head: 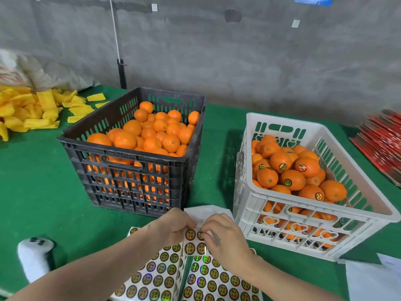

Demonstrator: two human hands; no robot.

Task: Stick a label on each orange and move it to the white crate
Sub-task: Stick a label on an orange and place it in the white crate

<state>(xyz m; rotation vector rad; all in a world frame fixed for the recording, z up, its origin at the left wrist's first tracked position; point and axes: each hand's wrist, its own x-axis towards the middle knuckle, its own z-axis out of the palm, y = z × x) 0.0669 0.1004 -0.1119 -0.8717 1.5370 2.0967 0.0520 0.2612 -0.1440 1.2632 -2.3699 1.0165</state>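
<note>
A black crate (pixel 112 161) left of centre is piled with unlabelled oranges (pixel 152 135). To its right stands the white crate (pixel 256 205), holding oranges with round holographic labels (pixel 288 181). In front of the crates my left hand (pixel 175 224) pinches a small label sheet (pixel 193 244), holding it above the table. My right hand (pixel 221 237) pinches a round label at that sheet's top edge. Its fingertips hide most of the label. Neither hand holds an orange.
More label sheets (pixel 156 279) lie on the green table (pixel 39 181) under my forearms. A white sock-like object (pixel 34 257) sits at lower left. Yellow foam pieces (pixel 32 111) are heaped at far left, red packets (pixel 382 144) at far right, and white paper (pixel 373 279) at lower right.
</note>
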